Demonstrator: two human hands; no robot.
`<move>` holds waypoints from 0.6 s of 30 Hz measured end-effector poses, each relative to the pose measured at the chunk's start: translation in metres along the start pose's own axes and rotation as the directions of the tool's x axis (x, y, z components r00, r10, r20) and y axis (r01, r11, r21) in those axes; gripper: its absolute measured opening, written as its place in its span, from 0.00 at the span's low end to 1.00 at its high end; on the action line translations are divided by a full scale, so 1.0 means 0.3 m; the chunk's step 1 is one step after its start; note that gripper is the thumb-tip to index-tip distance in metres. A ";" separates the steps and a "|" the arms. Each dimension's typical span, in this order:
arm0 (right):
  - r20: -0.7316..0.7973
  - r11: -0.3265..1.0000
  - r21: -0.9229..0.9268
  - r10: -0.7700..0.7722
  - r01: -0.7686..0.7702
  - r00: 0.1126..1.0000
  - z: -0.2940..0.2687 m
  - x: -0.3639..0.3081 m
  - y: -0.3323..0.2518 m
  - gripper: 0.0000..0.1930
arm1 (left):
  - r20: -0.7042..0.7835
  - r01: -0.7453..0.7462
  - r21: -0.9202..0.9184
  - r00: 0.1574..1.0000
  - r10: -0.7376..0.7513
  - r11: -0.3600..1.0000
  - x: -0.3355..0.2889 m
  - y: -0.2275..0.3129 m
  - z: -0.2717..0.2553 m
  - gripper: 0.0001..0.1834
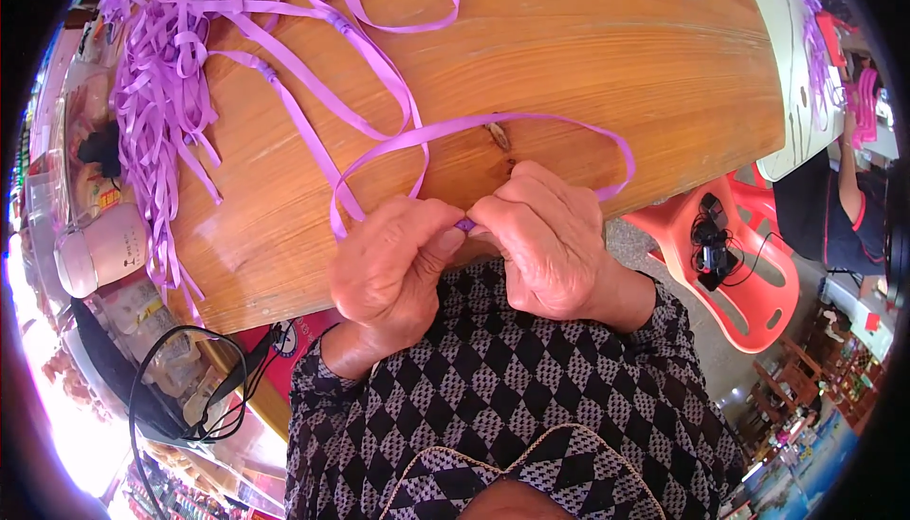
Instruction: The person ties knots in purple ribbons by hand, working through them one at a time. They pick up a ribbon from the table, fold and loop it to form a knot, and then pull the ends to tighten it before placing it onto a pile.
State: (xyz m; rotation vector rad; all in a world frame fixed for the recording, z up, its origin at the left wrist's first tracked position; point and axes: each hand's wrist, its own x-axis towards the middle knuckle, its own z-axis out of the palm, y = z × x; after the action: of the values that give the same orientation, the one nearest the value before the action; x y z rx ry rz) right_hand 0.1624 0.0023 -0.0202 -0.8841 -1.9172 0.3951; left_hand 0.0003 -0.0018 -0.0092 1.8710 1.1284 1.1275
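Close together at the table's near edge, my left hand (396,259) and my right hand (548,240) pinch a purple ribbon (474,126) between thumbs and fingers. A small darker purple piece of it, like a knot or clasp, shows between the fingertips; its details are too small to make out. The ribbon's loop runs out over the wooden table (607,55) and bends back to the right hand. Just beyond the left hand lie more ribbon loops (303,127), two with similar dark pieces on them.
A big heap of purple ribbons (166,74) covers the table's far left and hangs over its edge. A white jar (102,250) stands left of the table. On the right, a red plastic chair (758,297) holds black cabled devices (713,245). Another person (820,202) is at far right.
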 end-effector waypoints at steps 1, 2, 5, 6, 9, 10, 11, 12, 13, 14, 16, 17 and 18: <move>0.020 1.000 0.001 0.008 -0.008 1.000 -0.001 0.001 0.001 0.17 | 0.000 0.001 -0.001 1.000 -0.001 1.000 0.002 0.002 0.000 0.06; 0.021 1.000 0.001 0.009 -0.010 1.000 0.001 0.000 0.002 0.17 | 0.008 -0.011 0.043 1.000 0.010 0.999 0.004 0.006 0.001 0.06; 0.027 0.999 0.014 0.037 -0.037 0.999 0.012 -0.004 -0.004 0.16 | -0.024 -0.015 0.099 1.000 0.017 0.995 -0.012 0.008 0.009 0.06; 0.011 0.997 0.022 0.067 -0.067 0.998 0.020 -0.008 -0.007 0.14 | -0.059 -0.014 0.103 0.998 0.020 0.995 -0.015 0.004 0.012 0.05; -0.055 0.984 0.111 0.145 -0.139 0.988 0.044 -0.008 -0.010 0.10 | -0.067 0.215 -0.088 0.973 -0.221 0.973 -0.026 0.019 0.011 0.06; -0.100 0.965 0.193 0.198 -0.176 0.975 0.049 -0.006 -0.011 0.07 | -0.071 0.213 -0.086 0.973 -0.219 0.973 -0.029 0.023 0.012 0.06; -0.099 0.966 0.195 0.193 -0.171 0.976 0.049 0.001 -0.018 0.07 | -0.079 0.290 -0.200 0.947 -0.311 0.936 -0.031 0.027 0.013 0.07; -0.060 0.909 0.303 0.318 -0.286 0.946 0.045 0.015 -0.029 0.05 | -0.076 0.356 -0.313 0.915 -0.397 0.880 -0.031 0.028 0.012 0.07; -0.007 0.827 0.402 0.433 -0.394 0.901 0.040 0.029 -0.039 0.03 | -0.080 0.350 -0.313 0.916 -0.392 0.883 -0.029 0.030 0.006 0.07; -0.008 0.830 0.402 0.427 -0.388 0.904 0.033 0.043 -0.047 0.03 | -0.044 0.383 -0.383 0.901 -0.431 0.840 -0.027 0.035 -0.004 0.08; 0.139 0.610 0.533 0.621 -0.587 0.771 0.014 0.055 -0.059 0.04 | -0.007 0.414 -0.453 0.884 -0.468 0.789 -0.021 0.040 -0.018 0.09; 0.141 0.612 0.531 0.618 -0.586 0.773 0.009 0.055 -0.057 0.04 | 0.024 0.408 -0.390 0.901 -0.434 0.825 -0.014 0.039 -0.026 0.09; 0.171 0.613 0.498 0.624 -0.614 0.762 0.004 0.054 -0.058 0.05 | 0.056 0.399 -0.323 0.913 -0.403 0.858 -0.012 0.039 -0.034 0.09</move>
State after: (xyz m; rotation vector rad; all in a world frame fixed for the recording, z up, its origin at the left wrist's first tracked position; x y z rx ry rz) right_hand 0.1495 0.0021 -0.0001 -1.1389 -1.2959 1.2708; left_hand -0.0061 -0.0086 0.0037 1.2958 1.1859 1.0120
